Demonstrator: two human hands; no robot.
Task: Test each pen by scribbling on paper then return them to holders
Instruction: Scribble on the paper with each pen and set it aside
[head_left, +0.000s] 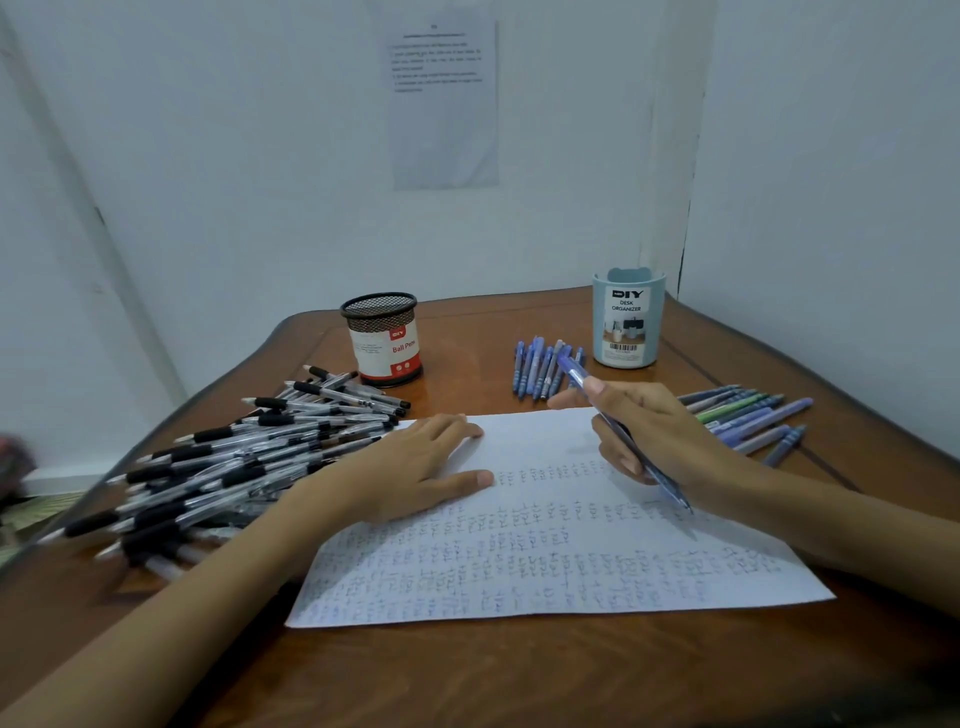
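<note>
Pen test at the counter (467, 675): my right hand (660, 431) pinches a blue pen (666, 483) low on its barrel, nib at the paper (519, 561), 3 o'clock. My left hand (421, 462) lies flat, fingers straight, pinning the sheet at 10 o'clock. The pen seems light, stiff and slick, so it is best held near the tip. The blue holder (628, 322) stands at 1 o'clock.

Blue pen (574, 368) aslant, tip on scribbled paper (519, 551)
</note>
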